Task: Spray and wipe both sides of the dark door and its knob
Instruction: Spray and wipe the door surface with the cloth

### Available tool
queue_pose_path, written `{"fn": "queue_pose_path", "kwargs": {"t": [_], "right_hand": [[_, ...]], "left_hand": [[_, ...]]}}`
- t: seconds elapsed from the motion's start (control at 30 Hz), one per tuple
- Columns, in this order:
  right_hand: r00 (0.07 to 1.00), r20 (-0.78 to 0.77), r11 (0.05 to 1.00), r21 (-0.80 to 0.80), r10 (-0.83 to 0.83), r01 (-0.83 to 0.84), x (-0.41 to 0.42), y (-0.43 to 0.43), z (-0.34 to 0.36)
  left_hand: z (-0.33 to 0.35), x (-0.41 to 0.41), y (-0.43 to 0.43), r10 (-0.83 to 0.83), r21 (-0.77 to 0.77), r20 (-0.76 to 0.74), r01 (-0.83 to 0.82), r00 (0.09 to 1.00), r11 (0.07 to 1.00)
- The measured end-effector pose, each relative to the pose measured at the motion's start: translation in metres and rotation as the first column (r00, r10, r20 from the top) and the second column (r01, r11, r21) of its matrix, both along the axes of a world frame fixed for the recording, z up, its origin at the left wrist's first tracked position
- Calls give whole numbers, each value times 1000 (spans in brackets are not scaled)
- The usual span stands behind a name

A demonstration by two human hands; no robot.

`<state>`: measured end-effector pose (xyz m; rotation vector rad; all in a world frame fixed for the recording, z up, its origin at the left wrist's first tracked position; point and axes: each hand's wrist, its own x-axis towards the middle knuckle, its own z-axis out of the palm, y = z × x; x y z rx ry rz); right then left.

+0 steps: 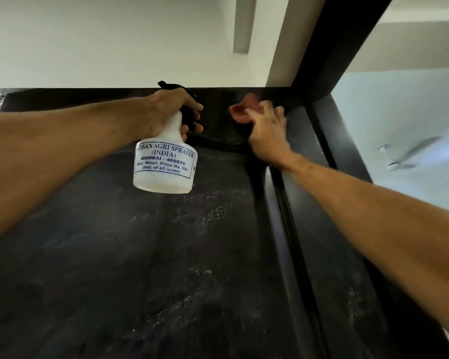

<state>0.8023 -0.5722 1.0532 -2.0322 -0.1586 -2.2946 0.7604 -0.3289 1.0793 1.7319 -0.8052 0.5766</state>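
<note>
The right hand [268, 133] is covering most of the reddish cloth [240, 112]; the left hand [170, 112] is hiding the trigger of the spray bottle [166, 167].

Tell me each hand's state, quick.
Left hand: grips the bottle.
Right hand: holds the cloth against the door.
</note>
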Motion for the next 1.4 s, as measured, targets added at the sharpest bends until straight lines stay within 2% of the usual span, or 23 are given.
{"fn": "queue_pose_path", "kwargs": {"t": [0.07, 0.13, 0.2, 0.27, 0.3, 0.33, 0.4, 0.47, 0.5, 0.67, 0.77, 0.87, 0.93, 1.0, 1.07, 1.17, 1.23, 1.3, 1.4], "right_hand": [[999, -36, 972, -233, -17, 8, 6, 3, -8], [999, -29, 946, -321, -44, 33, 1, -23, 3], [999, 11, 978, -204, -40, 41, -12, -58, 28], [999, 9, 999, 0, -44, 44, -25, -89, 51], [998, -17, 996, 63, -57, 58, -30, -94, 59], [997, -48, 997, 56, -58, 61, -32, -94, 63], [995, -92, 988, -149, -47, 33, -29, -62, 59], [988, -134, 926, -378, -72, 16, -23, -43, 53], [986, -149, 907, -420, -80, 11, -22, -35, 52], [994, -78, 958, -282, -74, 50, -34, -88, 76], [997, -43, 964, -258, -70, 57, -35, -134, 63], [996, -67, 916, -401, -64, 32, -33, -139, 12], [991, -102, 819, -574, -82, 9, -29, -140, -26], [984, -146, 758, -653, -101, -19, -30, -144, -39], [989, -117, 811, -585, -89, 4, -31, -145, -16], [996, -87, 951, -309, -24, -4, -36, -139, 41], [996, -88, 977, -214, 2, -20, -39, -138, 57], [998, -60, 967, -255, -10, -5, -42, -136, 46], [997, -66, 920, -393, -36, 7, -36, -139, -19]], "left_hand": [[-2, -1, -14, -22, -8, -12, 22, 1000, 1000], [-3, -3, -39, -55, -26, -16, 55, 998, 998], [-3, -5, -57, -74, -41, -18, 73, 997, 996], [-1, -6, -71, -70, -43, -14, 69, 997, 997], [1, -6, -76, -64, -44, -9, 64, 998, 997], [2, -7, -83, -53, -55, -3, 53, 999, 997], [4, -7, -85, -34, -77, 12, 35, 999, 996], [3, -6, -101, -7, -103, 14, 8, 1000, 995], [2, -5, -104, -3, -116, 13, 5, 1000, 993], [1, -10, -123, 29, -107, 2, -29, 1000, 994], [-6, -16, -125, 29, -89, -6, -29, 1000, 996], [-23, -21, -124, 3, -94, -25, -5, 1000, 996], [-35, -20, -126, -11, -68, -36, 9, 999, 998], [-48, -18, -128, -14, -30, -56, 12, 998, 999], [-59, -17, -127, -18, -23, -86, 16, 996, 1000], [-59, -19, -128, -41, -48, -89, 37, 995, 998], [-59, -25, -131, -66, -59, -77, 62, 995, 996], [-62, -29, -137, -84, -41, -64, 81, 994, 996], [-80, -26, -147, -100, -20, -80, 98, 992, 995]]}}
